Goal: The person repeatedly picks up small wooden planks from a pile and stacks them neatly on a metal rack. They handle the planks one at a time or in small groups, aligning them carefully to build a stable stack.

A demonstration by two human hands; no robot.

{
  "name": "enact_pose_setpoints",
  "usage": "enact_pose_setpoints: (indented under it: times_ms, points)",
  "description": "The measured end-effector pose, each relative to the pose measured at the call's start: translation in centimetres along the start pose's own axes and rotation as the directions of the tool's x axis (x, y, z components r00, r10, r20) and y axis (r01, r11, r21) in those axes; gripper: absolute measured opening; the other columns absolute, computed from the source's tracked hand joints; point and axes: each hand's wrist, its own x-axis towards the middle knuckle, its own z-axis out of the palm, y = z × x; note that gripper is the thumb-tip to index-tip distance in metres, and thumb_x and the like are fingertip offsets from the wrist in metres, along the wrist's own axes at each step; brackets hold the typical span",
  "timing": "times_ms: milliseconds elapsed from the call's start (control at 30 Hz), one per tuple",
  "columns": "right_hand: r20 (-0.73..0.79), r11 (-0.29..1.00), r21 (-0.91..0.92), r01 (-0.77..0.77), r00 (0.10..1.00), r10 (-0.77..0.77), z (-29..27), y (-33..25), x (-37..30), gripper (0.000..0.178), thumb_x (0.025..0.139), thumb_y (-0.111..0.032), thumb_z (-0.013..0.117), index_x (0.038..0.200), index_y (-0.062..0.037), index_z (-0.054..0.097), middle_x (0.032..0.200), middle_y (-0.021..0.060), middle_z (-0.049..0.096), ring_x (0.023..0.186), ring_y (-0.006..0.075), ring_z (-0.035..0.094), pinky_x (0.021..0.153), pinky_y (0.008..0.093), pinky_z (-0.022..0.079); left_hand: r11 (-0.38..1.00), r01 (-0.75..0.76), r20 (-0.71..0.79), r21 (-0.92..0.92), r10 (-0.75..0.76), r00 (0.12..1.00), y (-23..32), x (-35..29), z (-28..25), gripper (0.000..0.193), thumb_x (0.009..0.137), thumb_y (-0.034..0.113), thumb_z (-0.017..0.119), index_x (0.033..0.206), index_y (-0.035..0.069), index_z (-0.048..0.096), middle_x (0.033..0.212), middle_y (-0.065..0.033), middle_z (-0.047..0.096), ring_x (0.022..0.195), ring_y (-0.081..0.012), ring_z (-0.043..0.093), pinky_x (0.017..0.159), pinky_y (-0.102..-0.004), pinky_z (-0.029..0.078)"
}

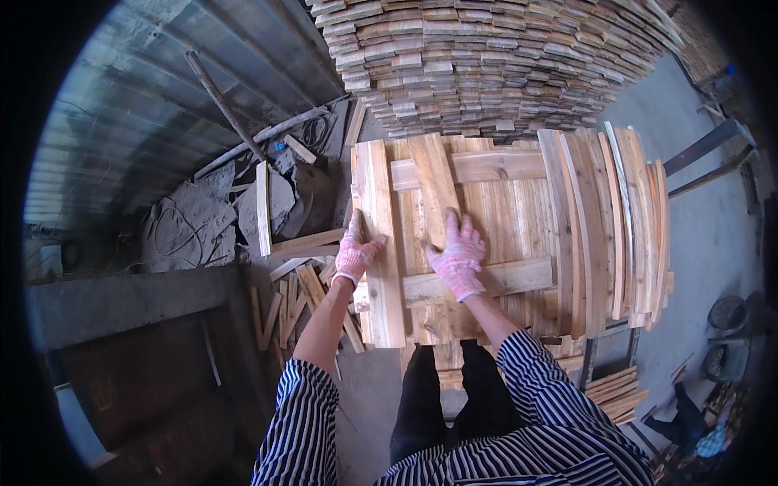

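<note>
My left hand (355,256), in a pink-and-white knit glove, grips the outer edge of a long wooden board (378,178) at the left of a wood stack. Its thumb lies over the board's face and its fingers run along the side. A shorter board (435,174) lies slightly tilted to the right of it. My right hand (459,257), gloved the same way, holds that board's near end, thumb at one edge and fingers at the other. Beneath are planks laid side by side (510,219), crossed by a far batten (501,165) and a near batten (510,278).
Several long strips (596,235) lie along the stack's right side. A tall pile of planks (486,65) rises behind. Scrap wood (296,304) litters the floor at left, near a dark metal box (146,348). A metal bar frame (713,154) juts out at right.
</note>
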Motion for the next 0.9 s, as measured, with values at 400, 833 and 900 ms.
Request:
enact_pose_setpoints:
  times_ms: [400, 833, 900]
  points:
    - [-0.454, 0.933, -0.291, -0.211, 0.889, 0.06, -4.0, 10.0, 1.9, 0.096, 0.085, -0.056, 0.069, 0.16, -0.014, 0.026, 0.158, 0.0228, 0.035, 0.142, 0.0424, 0.037, 0.116, 0.0539, 0.031, 0.954, -0.036, 0.122, -0.298, 0.075, 0.99, -1.2, 0.7, 0.5, 0.091, 0.086, -0.002, 0.073, 0.16, -0.001, 0.02, 0.152, -0.0159, 0.044, 0.134, -0.0236, 0.047, 0.112, -0.0322, 0.039]
    - [-0.149, 0.923, -0.032, -0.383, 0.915, 0.374, -16.4, 27.8, 1.6, 0.093, 0.082, -0.047, 0.076, 0.155, -0.0093, 0.032, 0.154, 0.0235, 0.042, 0.142, 0.0415, 0.042, 0.117, 0.0448, 0.038, 0.987, -0.061, 0.118, -0.151, 0.08, 0.99, -2.9, 2.2, 0.0, 0.091, 0.087, 0.002, 0.075, 0.161, 0.003, 0.022, 0.155, -0.0174, 0.042, 0.137, -0.0238, 0.045, 0.114, -0.0314, 0.036]
    - [-0.187, 0.931, 0.149, -0.333, 0.915, 0.358, -16.6, 29.1, 1.2, 0.101, 0.079, -0.045, 0.08, 0.159, -0.0142, 0.027, 0.155, 0.0255, 0.041, 0.141, 0.0421, 0.043, 0.117, 0.0438, 0.038, 0.999, -0.038, 0.11, -0.018, 0.04, 0.993, -2.2, 2.2, 0.5, 0.093, 0.085, 0.012, 0.08, 0.16, 0.004, 0.026, 0.149, -0.0192, 0.049, 0.133, -0.0249, 0.049, 0.111, -0.0317, 0.04]
